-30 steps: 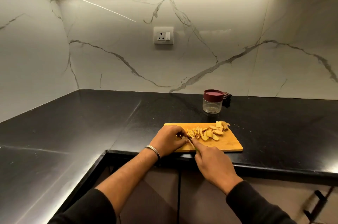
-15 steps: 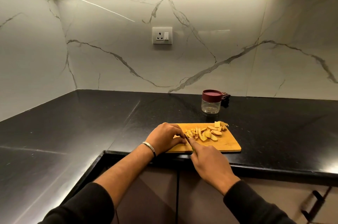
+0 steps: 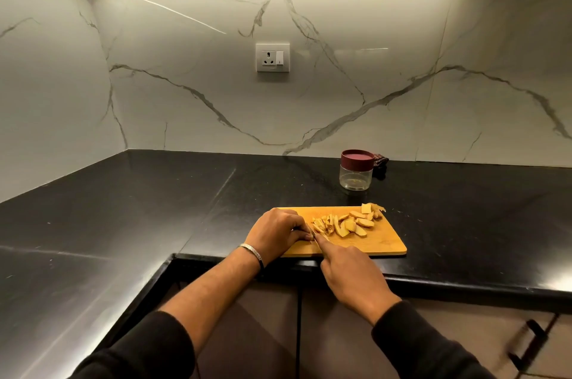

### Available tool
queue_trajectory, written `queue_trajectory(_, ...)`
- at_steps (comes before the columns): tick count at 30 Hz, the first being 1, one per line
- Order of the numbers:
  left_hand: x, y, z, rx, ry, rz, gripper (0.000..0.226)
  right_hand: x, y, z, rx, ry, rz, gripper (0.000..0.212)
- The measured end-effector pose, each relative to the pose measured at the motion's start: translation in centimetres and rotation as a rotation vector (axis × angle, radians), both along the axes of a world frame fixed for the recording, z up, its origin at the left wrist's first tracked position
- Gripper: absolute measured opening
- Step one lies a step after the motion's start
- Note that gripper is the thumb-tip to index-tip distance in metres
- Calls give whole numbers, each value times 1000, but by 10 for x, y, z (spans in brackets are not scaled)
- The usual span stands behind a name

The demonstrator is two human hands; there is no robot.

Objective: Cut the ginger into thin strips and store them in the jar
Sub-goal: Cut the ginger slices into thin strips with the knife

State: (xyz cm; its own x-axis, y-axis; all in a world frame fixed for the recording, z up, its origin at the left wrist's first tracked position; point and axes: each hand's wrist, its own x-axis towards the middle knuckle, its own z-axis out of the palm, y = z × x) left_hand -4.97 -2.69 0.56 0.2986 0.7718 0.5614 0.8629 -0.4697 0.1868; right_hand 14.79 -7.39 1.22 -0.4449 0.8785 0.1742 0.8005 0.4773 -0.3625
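A wooden cutting board point(image 3: 382, 242) lies at the counter's front edge. Ginger slices point(image 3: 359, 222) and thin strips point(image 3: 323, 224) are spread over its middle and far right. My left hand point(image 3: 275, 231) sits on the board's left end with fingers curled down over a piece of ginger that is mostly hidden. My right hand point(image 3: 353, 276) grips a knife point(image 3: 313, 232), index finger stretched along the blade, which stands right beside the left fingertips. A clear jar point(image 3: 356, 176) with a maroon lid stands behind the board, closed.
The black stone counter point(image 3: 154, 208) runs in an L along the marble walls. A dark small object point(image 3: 380, 163) lies behind the jar. A wall socket point(image 3: 272, 57) is above. Cabinet doors with a black handle point(image 3: 526, 344) are below the counter.
The hands stay at the board's left end; the knife blade has shifted only slightly beside the left fingertips. The camera view has drifted a little.
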Motion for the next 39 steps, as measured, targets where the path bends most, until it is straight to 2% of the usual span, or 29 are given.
queue_trajectory(14,-2,-1,-6,1,-32,33,15,17,-33,-3,162,-257,-80,62)
queue_trajectory(20,1,-1,-3,-44,61,33,19,16,-23,-1,204,-323,-66,62)
queue_trajectory(28,-1,3,-3,-36,182,1,31,13,-18,-7,203,-279,-51,64)
queue_trajectory(30,0,2,-4,-6,118,0,31,15,-17,-7,186,-242,-57,62)
queue_trajectory(33,0,0,-8,19,19,3,19,16,-17,-6,142,-157,-74,59)
queue_trajectory(39,-2,-2,-10,46,-35,-8,14,10,-18,-4,98,-18,-59,55)
